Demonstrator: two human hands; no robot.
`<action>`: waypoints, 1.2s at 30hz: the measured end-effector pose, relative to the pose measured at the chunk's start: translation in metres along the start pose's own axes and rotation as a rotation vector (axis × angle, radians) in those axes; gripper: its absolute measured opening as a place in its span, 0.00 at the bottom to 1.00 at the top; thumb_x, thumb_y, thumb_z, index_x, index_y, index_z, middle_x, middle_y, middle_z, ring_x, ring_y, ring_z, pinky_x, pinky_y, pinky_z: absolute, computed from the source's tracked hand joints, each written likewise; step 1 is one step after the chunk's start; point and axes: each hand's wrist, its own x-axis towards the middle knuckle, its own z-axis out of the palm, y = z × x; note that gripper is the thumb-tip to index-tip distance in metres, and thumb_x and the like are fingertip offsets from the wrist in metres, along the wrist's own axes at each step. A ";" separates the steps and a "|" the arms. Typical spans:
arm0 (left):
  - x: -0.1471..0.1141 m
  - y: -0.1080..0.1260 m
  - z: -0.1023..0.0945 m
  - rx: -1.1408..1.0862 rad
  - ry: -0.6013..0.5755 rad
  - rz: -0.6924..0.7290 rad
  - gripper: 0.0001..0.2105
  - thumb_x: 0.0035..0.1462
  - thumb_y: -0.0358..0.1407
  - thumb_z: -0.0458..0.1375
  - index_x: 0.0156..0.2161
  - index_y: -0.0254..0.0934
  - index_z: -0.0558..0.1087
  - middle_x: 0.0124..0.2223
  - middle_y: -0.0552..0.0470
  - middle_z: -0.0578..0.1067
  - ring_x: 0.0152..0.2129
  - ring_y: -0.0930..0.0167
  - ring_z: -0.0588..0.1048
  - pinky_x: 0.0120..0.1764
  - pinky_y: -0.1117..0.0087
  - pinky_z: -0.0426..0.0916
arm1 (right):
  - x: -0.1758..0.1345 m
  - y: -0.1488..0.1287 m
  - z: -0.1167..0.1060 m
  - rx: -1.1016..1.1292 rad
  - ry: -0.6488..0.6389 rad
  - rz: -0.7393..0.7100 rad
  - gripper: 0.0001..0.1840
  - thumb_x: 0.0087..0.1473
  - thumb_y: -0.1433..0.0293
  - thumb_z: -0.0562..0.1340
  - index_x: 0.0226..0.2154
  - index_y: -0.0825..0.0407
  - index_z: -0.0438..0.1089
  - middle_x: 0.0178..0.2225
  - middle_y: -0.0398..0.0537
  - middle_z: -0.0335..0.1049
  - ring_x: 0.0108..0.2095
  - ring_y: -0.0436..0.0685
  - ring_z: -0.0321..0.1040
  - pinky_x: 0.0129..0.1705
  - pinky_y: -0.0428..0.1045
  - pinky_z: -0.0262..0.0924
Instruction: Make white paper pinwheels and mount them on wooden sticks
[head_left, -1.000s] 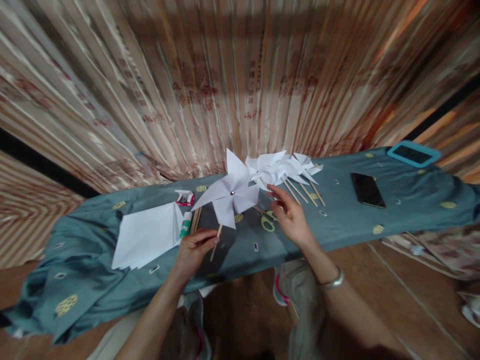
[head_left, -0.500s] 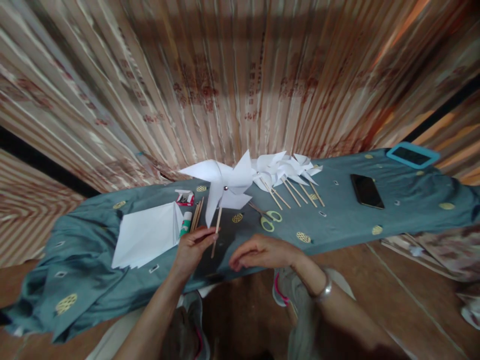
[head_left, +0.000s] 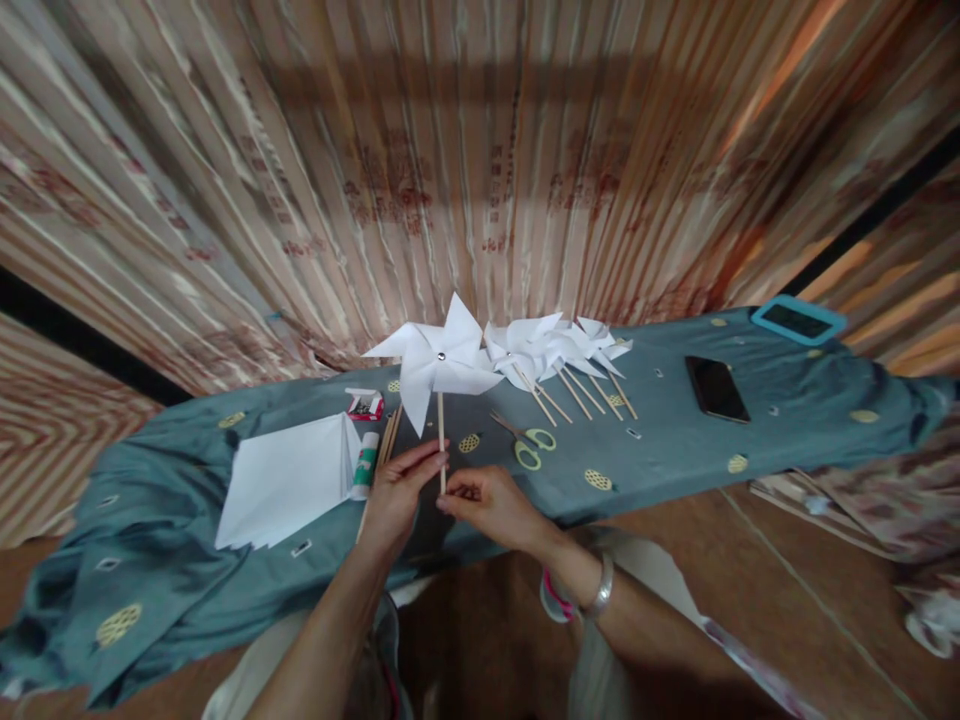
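Note:
A white paper pinwheel [head_left: 440,362] with a metal pin at its centre stands upright on a wooden stick, held above the cloth-covered table. My left hand [head_left: 397,492] is closed around the stick, gripping it between thumb and fingers. Lower down, my right hand [head_left: 491,502] pinches the bottom end of the same stick. Just left of my left hand lie several loose wooden sticks [head_left: 388,438] and a green and white glue stick [head_left: 364,466]. Green-handled scissors [head_left: 528,441] lie open to the right of the pinwheel.
A stack of white paper [head_left: 289,482] lies at the left, with a small red box of pins [head_left: 365,405] behind. Several finished pinwheels [head_left: 559,350] rest at the back. A black phone [head_left: 717,389] and a blue-framed tablet [head_left: 799,319] lie right, on the grey-green tablecloth [head_left: 667,450].
My right hand has moved left and taken hold of the stick's lower end. The pinwheel has gone from tilted to upright, and its blades have turned.

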 end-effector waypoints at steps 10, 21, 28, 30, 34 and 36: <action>0.000 0.004 -0.003 0.030 -0.027 0.059 0.25 0.36 0.44 0.72 0.43 0.38 0.80 0.42 0.43 0.82 0.42 0.62 0.78 0.47 0.64 0.70 | 0.000 -0.002 -0.066 -0.431 0.183 0.038 0.10 0.56 0.67 0.60 0.31 0.53 0.76 0.27 0.45 0.76 0.28 0.52 0.68 0.31 0.46 0.54; 0.002 0.006 -0.013 0.037 -0.014 0.057 0.24 0.33 0.43 0.73 0.40 0.37 0.81 0.40 0.44 0.82 0.40 0.61 0.79 0.48 0.61 0.71 | 0.033 -0.011 -0.118 -0.955 0.045 0.253 0.11 0.56 0.70 0.59 0.32 0.53 0.78 0.26 0.48 0.76 0.29 0.53 0.69 0.29 0.45 0.51; 0.001 0.009 -0.020 -0.005 -0.010 0.041 0.24 0.32 0.42 0.73 0.39 0.37 0.81 0.39 0.44 0.82 0.40 0.62 0.79 0.49 0.61 0.70 | 0.051 -0.001 -0.141 -1.022 0.013 0.293 0.09 0.52 0.72 0.61 0.30 0.55 0.79 0.27 0.51 0.77 0.31 0.55 0.71 0.30 0.45 0.53; 0.001 0.009 -0.022 -0.004 -0.011 0.037 0.24 0.32 0.43 0.73 0.39 0.36 0.81 0.39 0.44 0.82 0.40 0.61 0.79 0.49 0.60 0.70 | 0.051 0.004 -0.143 -1.016 0.009 0.296 0.09 0.52 0.73 0.61 0.29 0.56 0.79 0.27 0.52 0.77 0.30 0.55 0.71 0.31 0.46 0.54; 0.001 0.009 -0.024 -0.002 -0.004 0.029 0.25 0.31 0.43 0.73 0.39 0.37 0.81 0.39 0.44 0.82 0.40 0.62 0.79 0.50 0.60 0.70 | 0.045 0.012 -0.150 -0.954 0.033 0.286 0.10 0.52 0.71 0.60 0.29 0.56 0.78 0.26 0.50 0.76 0.28 0.53 0.69 0.31 0.45 0.54; 0.001 0.009 -0.024 0.003 -0.002 0.028 0.24 0.31 0.43 0.73 0.39 0.37 0.81 0.38 0.45 0.82 0.39 0.62 0.79 0.50 0.61 0.70 | 0.039 0.015 -0.159 -0.910 0.061 0.285 0.11 0.53 0.69 0.60 0.28 0.55 0.77 0.25 0.48 0.76 0.27 0.52 0.68 0.30 0.45 0.54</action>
